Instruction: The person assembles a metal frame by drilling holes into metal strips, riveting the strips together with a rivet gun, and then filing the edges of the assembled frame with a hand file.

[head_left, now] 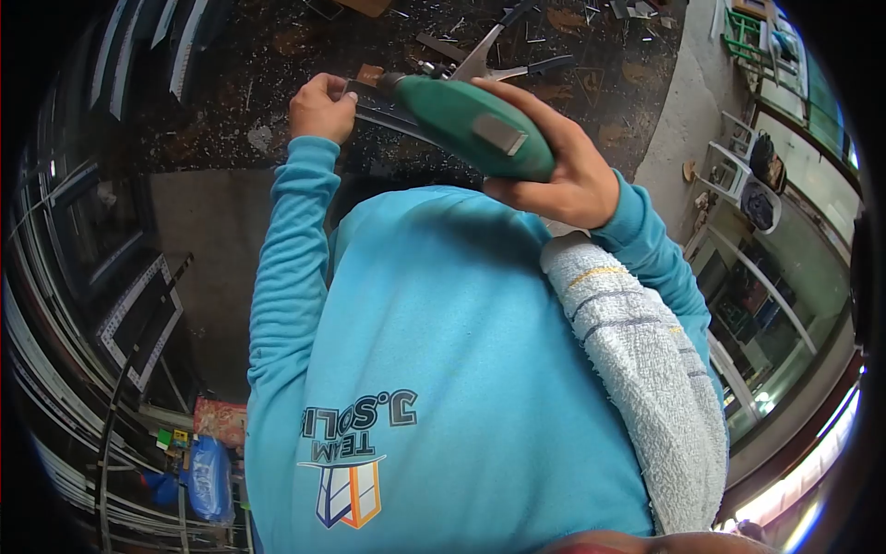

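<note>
My right hand (577, 171) is wrapped round a green power drill (452, 115), its nose pointing left toward my other hand. At the left, my left hand (321, 109) has thumb and fingers closed on the end of a dark metal profile (392, 118). The profile lies along the near side of the workbench (231, 111), and the drill body covers its right part. The drill's nose overlaps the profile in this view, and its tip is hidden. A small brown block (370, 74) sits just beyond the profile. Behind the drill rests a hand riveter (489, 60) with dark handles spread apart.
Metal shavings and small scraps litter the bench. Pale metal strips (187, 51) lie at its far left. A white towel (637, 369) hangs over my right shoulder. Long profiles (55, 406) are stacked at left, and a white chair (729, 171) stands at right.
</note>
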Tool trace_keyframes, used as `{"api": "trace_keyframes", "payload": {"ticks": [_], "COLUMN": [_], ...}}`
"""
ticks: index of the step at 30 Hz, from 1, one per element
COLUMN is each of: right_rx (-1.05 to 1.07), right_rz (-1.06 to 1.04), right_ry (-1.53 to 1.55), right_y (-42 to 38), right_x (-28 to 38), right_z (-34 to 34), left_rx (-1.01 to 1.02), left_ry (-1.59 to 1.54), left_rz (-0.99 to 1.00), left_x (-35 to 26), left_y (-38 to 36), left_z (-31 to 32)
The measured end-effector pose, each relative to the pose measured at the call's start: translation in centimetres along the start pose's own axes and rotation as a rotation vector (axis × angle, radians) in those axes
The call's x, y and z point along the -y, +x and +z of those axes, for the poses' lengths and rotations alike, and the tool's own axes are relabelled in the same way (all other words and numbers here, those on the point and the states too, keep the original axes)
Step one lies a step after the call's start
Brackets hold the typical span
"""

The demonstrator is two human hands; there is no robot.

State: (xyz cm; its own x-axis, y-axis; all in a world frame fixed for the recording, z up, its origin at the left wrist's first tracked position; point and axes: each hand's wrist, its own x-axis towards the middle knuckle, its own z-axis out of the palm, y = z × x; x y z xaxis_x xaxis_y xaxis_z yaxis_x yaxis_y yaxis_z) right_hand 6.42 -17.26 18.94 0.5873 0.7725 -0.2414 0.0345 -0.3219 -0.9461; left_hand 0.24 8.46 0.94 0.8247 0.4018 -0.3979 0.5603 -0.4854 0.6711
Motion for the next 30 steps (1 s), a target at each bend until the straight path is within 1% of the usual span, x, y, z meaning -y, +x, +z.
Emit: {"api": "trace_keyframes", "payload": {"ticks": [1,4,11,14,20,30], "right_rx": [0.078,0.114,0.131,0.175,0.171,0.105], "right_rz": [0.151,0.029,0.003,0.060,0.101,-0.022], "right_ry": [0.003,-0.135,-0.204,-0.217,-0.278,-0.237], "right_y": [0.6,1.6,2.7,3.1,3.1,1.6], "right_x": [0.9,-0.2,-0.5,0.8,1.1,-0.8], "right_z": [0.2,0.8,1.2,1.2,1.8,2.9], "left_rx": [-0.006,-0.019,-0.045,-0.062,-0.078,-0.075], "left_ry": [-0.004,-0.023,-0.048,-0.056,-0.082,-0.066], "left_rz": [-0.001,-0.019,-0.018,-0.012,-0.012,-0.019], "left_x": [0.0,-0.4,0.0,0.1,0.0,-0.7], "left_y": [-0.2,-0.5,-0.5,-0.6,-0.7,-0.7], "left_z": [0.1,0.1,0.5,0.6,0.7,0.7]}}
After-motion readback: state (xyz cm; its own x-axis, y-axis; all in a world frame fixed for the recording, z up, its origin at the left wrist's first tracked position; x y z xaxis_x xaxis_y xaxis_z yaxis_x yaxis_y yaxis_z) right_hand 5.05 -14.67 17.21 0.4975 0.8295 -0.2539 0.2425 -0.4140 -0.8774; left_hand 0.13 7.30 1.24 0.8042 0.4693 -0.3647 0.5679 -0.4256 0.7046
